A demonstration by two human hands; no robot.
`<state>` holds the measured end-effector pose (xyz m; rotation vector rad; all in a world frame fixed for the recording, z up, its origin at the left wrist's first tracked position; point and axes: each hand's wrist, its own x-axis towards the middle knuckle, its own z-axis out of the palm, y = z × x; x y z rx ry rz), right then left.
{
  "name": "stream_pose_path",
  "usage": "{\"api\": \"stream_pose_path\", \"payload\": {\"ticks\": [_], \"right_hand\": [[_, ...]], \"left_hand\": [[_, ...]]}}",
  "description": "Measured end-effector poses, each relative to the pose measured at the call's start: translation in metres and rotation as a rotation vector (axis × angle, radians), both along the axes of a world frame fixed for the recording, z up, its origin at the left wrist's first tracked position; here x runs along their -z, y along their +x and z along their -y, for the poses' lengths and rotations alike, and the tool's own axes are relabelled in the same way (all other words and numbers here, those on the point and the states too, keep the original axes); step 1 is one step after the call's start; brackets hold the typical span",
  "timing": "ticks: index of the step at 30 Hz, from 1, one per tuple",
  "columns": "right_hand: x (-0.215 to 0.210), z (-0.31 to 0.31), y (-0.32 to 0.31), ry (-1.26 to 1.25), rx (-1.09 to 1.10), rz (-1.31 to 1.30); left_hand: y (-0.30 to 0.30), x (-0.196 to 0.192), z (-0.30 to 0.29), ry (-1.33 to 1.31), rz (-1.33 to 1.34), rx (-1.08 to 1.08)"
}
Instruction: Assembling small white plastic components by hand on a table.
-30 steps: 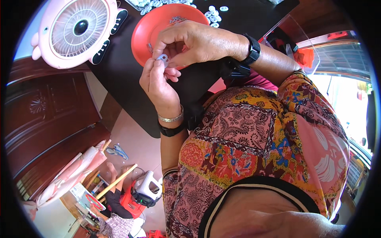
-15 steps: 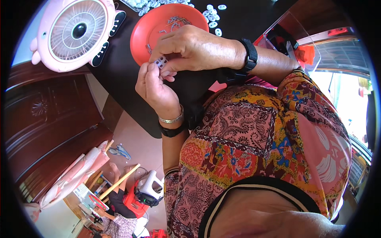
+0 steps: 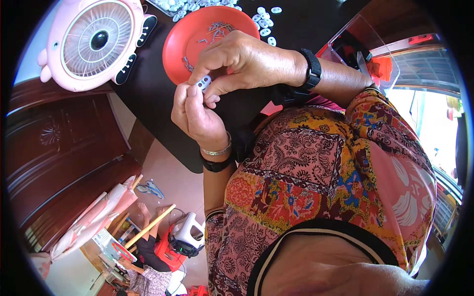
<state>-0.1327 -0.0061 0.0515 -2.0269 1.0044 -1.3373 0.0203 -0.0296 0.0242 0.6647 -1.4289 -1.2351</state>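
Observation:
Between the fingertips of both hands is a small whitish oval plastic piece with two dark holes [image 3: 203, 83]. My left hand [image 3: 198, 116] pinches it from below, thumb and fingers pressed together. My right hand [image 3: 243, 60] reaches over from the right, its thumb and index finger closed at the piece's edges. Just behind the hands sits a round red plate [image 3: 174, 43] with small thin grey metal parts [image 3: 218, 30] scattered in it; whether they are springs or pins is too small to tell. Several similar white oval pieces [image 3: 264, 22] lie to the right of the plate.
More white pieces [image 3: 173, 6] are heaped beyond the plate on the dark table [image 3: 306, 24]. A pink fan [image 3: 98, 40] stands at the left. At the right is a clear plastic box [image 3: 392, 74] with things in it. Another person [image 3: 150, 278] sits at lower left.
The oval piece has turned between my fingertips, and its two holes now show more plainly. Both hands have shifted slightly; the right fingers are a little farther apart.

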Motion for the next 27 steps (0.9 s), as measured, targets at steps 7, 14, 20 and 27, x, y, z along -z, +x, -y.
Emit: {"api": "stream_pose_path", "payload": {"ticks": [7, 14, 20, 27], "right_hand": [[0.012, 0.002, 0.004, 0.053, -0.093, 0.174], [0.02, 0.001, 0.006, 0.123, -0.124, 0.268], [0.021, 0.004, 0.002, -0.107, 0.0, 0.125], [0.016, -0.005, 0.014, -0.124, -0.001, 0.102]], "left_hand": [[0.002, 0.006, -0.001, -0.034, -0.027, -0.003], [-0.003, 0.004, -0.003, -0.08, -0.015, -0.069], [-0.005, 0.001, -0.004, -0.007, -0.017, -0.032], [0.001, 0.01, -0.009, -0.103, 0.002, -0.157]]}}
